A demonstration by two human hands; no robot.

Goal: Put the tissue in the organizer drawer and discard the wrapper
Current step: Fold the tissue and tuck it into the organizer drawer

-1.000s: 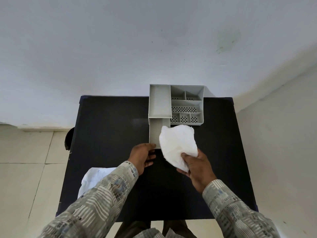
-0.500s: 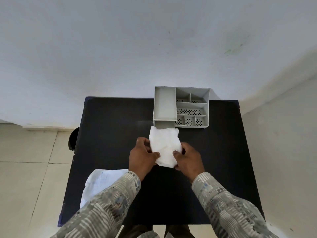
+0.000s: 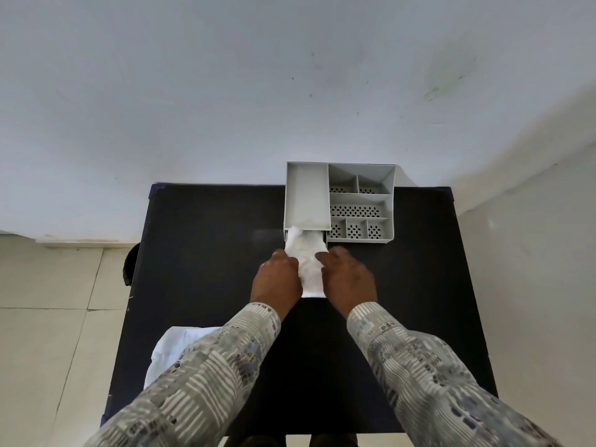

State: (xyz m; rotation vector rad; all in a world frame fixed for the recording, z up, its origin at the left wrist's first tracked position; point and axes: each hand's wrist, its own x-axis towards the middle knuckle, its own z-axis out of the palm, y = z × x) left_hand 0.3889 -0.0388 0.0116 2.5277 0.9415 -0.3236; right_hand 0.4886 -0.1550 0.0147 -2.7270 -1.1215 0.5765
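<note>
wrapper (image 3: 174,353): white, lower left of the frame, lying on the black table (image 3: 206,253), partly under the left sleeve.
left hand (image 3: 276,279): centre of the frame, fingers curled against the tissue's left edge.
tissue (image 3: 307,256): white wad between both hands, its far end inside the pulled-out drawer (image 3: 325,236).
right hand (image 3: 348,279): fingers curled against the tissue's right edge.
organizer (image 3: 361,201): grey, upper right of centre, at the table's far edge.
</note>
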